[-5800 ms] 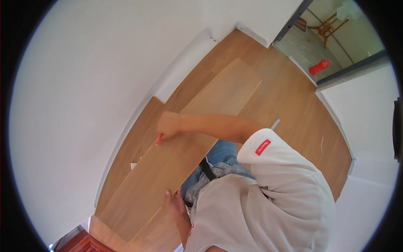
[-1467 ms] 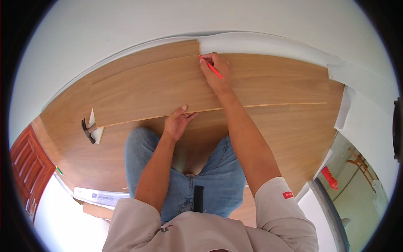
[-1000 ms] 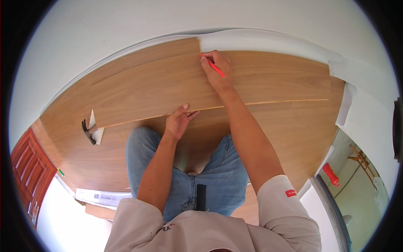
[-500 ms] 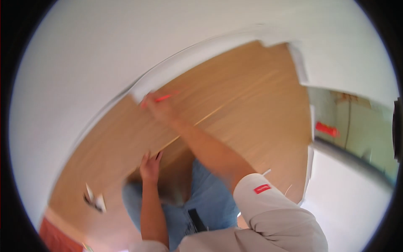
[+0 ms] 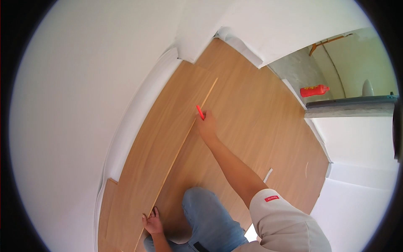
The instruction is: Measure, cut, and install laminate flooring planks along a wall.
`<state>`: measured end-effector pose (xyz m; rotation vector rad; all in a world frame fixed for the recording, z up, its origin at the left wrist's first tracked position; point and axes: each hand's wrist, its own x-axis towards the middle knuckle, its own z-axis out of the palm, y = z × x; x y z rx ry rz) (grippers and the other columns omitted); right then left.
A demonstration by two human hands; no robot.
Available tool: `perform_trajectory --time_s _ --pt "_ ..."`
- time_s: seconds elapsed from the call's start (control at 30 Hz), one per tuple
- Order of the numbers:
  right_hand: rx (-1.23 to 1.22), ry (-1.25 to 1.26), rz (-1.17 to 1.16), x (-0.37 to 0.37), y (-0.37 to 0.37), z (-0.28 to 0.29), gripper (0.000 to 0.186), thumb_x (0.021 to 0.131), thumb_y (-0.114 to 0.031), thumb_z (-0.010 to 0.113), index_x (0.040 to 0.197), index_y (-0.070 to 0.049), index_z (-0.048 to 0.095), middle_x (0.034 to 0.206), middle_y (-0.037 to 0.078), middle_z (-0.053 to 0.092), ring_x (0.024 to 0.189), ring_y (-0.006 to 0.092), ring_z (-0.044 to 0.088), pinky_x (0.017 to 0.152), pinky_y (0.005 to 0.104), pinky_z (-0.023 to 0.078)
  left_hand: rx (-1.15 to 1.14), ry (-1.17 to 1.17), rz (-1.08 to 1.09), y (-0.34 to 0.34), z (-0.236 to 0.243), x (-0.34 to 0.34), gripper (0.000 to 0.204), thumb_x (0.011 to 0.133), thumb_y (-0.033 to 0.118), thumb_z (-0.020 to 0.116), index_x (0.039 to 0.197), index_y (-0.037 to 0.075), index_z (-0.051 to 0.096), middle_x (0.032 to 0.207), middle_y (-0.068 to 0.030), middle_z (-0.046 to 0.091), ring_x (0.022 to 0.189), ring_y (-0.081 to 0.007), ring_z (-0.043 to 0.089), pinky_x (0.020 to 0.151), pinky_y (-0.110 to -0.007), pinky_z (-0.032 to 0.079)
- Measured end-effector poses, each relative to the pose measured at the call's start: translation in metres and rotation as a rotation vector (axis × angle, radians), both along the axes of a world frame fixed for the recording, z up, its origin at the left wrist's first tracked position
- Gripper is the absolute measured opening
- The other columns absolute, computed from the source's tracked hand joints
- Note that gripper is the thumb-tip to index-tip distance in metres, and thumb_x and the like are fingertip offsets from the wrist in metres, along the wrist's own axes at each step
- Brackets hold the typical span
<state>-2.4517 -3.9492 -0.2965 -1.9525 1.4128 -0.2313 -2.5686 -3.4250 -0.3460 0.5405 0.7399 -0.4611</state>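
My right hand (image 5: 206,125) is closed round a red pen (image 5: 200,112), held over the long pale edge of a wood-look floor plank (image 5: 163,126). The plank lies along the wall side, its near edge standing slightly above the laid flooring (image 5: 247,113). At the plank's lower end my left hand (image 5: 153,222) grips that same edge, thumb on one side and fingers on the other. My bent knee (image 5: 201,201) in blue jeans rests beside the plank.
White sheet material (image 5: 134,113) curls up along the left wall. A narrow pale strip (image 5: 268,174) lies on the floor to the right. Beyond the doorway threshold (image 5: 336,108), a red bottle (image 5: 314,90) lies on its side. Another plank end (image 5: 108,201) shows at lower left.
My view has turned toward the far corner. My right hand with the red pen has moved from the wall side of the plank to its near edge; my left hand stays at the edge.
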Motion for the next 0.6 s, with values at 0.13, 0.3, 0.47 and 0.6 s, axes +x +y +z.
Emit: perform_trajectory --time_s 0.13,0.3,0.47,0.6 --pt "0.397 -0.191 -0.005 -0.013 0.019 -0.02 0.036 0.092 -0.035 0.067 0.095 0.001 0.064 0.08 0.015 0.066 0.079 0.0263 0.067 0.068 0.0377 0.049 -0.005 -0.01 0.002 0.002 0.001 0.003 0.027 0.091 0.02 0.068 0.116 0.009 0.067 0.127 -0.0105 0.067 0.121 -0.0271 0.059 0.118 -0.057 0.032" --pt "0.317 -0.211 0.035 -0.003 0.034 -0.047 0.031 0.091 -0.028 0.071 0.094 0.001 0.063 0.077 0.007 0.063 0.073 0.0164 0.06 0.068 0.0343 0.049 0.025 -0.01 0.043 0.0 0.003 0.006 0.026 0.093 0.018 0.067 0.117 0.006 0.066 0.127 -0.0126 0.066 0.123 -0.0274 0.059 0.116 -0.052 0.037" --pt "0.344 -0.378 0.012 -0.009 0.014 -0.086 0.021 0.091 -0.018 0.071 0.097 0.001 0.062 0.077 0.003 0.061 0.073 0.0128 0.057 0.069 0.0318 0.048 0.011 -0.034 0.065 0.005 -0.021 0.005 0.029 0.096 0.017 0.066 0.12 0.002 0.064 0.13 -0.0142 0.064 0.126 -0.0268 0.057 0.114 -0.045 0.043" --pt "0.497 -0.508 0.03 0.001 0.03 -0.07 0.019 0.092 -0.015 0.071 0.098 0.0 0.062 0.079 0.002 0.061 0.072 0.0133 0.057 0.069 0.0307 0.048 0.102 -0.093 0.111 0.012 -0.02 0.01 0.029 0.097 0.016 0.066 0.121 -0.001 0.062 0.131 -0.0141 0.064 0.124 -0.0261 0.058 0.114 -0.043 0.044"
